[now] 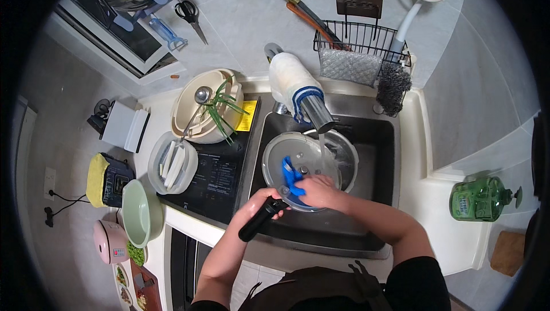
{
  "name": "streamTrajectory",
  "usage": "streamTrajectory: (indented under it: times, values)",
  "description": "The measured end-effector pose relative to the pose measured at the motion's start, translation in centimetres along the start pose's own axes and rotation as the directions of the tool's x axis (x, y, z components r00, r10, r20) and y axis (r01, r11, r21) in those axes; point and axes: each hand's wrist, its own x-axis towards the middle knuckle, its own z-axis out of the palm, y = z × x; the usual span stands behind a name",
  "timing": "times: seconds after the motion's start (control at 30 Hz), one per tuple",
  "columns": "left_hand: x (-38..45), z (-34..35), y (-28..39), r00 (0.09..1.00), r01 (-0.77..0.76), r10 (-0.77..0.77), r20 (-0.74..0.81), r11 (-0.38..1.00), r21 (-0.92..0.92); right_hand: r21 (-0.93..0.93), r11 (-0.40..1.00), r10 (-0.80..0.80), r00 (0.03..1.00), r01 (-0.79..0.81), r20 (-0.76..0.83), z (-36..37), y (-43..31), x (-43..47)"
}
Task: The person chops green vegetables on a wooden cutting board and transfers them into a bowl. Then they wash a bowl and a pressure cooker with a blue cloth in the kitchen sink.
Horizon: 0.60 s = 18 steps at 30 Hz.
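My left hand [261,202] grips the black handle [260,221] of a round metal lid [275,152], which looks like a pressure cooker's. The lid is tilted over the sink [378,169], its inner face towards me. In my right hand [320,190] is a blue cloth [291,173], pressed against the lid's lower part. Behind the lid sits a round metal pot [353,160], partly hidden by it. A stream of water [322,143] runs from the metal faucet [318,115], around which a white towel [290,74] is wrapped.
Left of the sink, a black cooktop [215,178] carries a plastic tub [157,173] of white stalks and cream basins [180,117] with a ladle and green onions. A wire basket [361,36] hangs behind the faucet. A green soap bottle [475,199] lies to the right.
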Motion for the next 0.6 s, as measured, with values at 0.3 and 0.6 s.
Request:
streamTrajectory:
  times: [0.3, 0.6]
  values:
    - [-0.1, 0.0, 0.1, 0.999, -0.045, 0.045, 0.005, 0.998, 0.052, -0.177, 0.901, 0.34, 0.898, -0.396, -0.279, 2.0, 8.0, 4.4]
    - [-0.3, -0.1, 0.1, 0.998, -0.017, 0.022, -0.056, 0.996, 0.087, -0.078, 0.992, -0.128, 0.854, 0.103, -0.504, 2.0, 5.4, 9.7]
